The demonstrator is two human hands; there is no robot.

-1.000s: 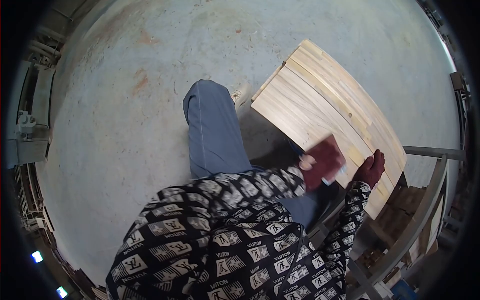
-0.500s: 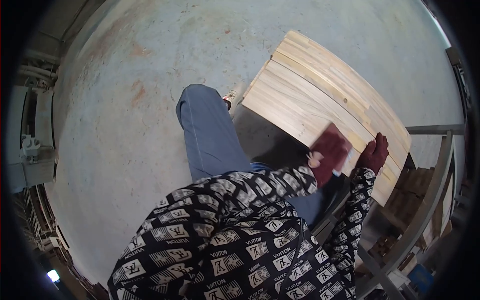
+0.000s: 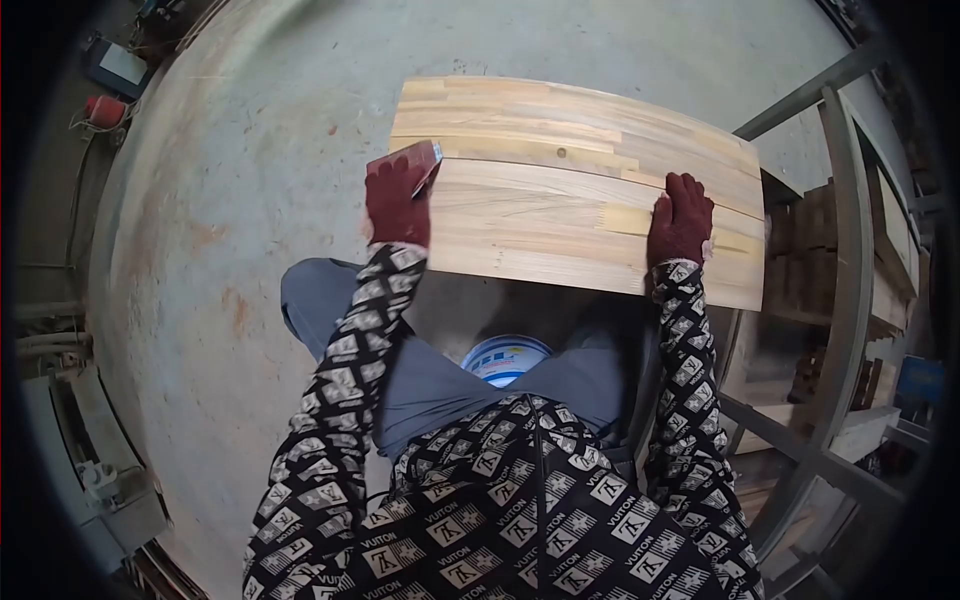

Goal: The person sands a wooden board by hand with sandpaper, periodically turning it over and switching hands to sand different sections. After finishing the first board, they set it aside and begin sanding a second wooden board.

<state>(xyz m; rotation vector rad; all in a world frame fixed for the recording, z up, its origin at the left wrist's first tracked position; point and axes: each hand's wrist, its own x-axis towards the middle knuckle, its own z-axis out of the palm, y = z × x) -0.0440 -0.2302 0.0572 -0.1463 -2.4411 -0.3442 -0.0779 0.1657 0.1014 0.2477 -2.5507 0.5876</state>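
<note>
A wide, light wooden panel point(image 3: 540, 210) made of joined strips lies in front of me above my knees. My left hand point(image 3: 398, 205), in a dark red glove, is closed around a reddish-brown sanding pad point(image 3: 425, 155) at the panel's left edge. In a matching glove, my right hand point(image 3: 682, 220) rests on the right part of the panel with its fingers slightly apart. Its palm side is hidden. A dark knot shows near the middle of the upper strips.
A blue-and-white bucket point(image 3: 504, 358) stands between my knees. At the right is a metal frame rack point(image 3: 850, 220) with stacked wooden pieces point(image 3: 800, 230). Machinery point(image 3: 105, 485) stands at the left, and a red object point(image 3: 104, 112) lies upper left.
My left hand has moved with the pad from the panel's near right area to its left edge. The view has turned, so the panel now appears nearly level. My right hand remains on the panel's right part.
</note>
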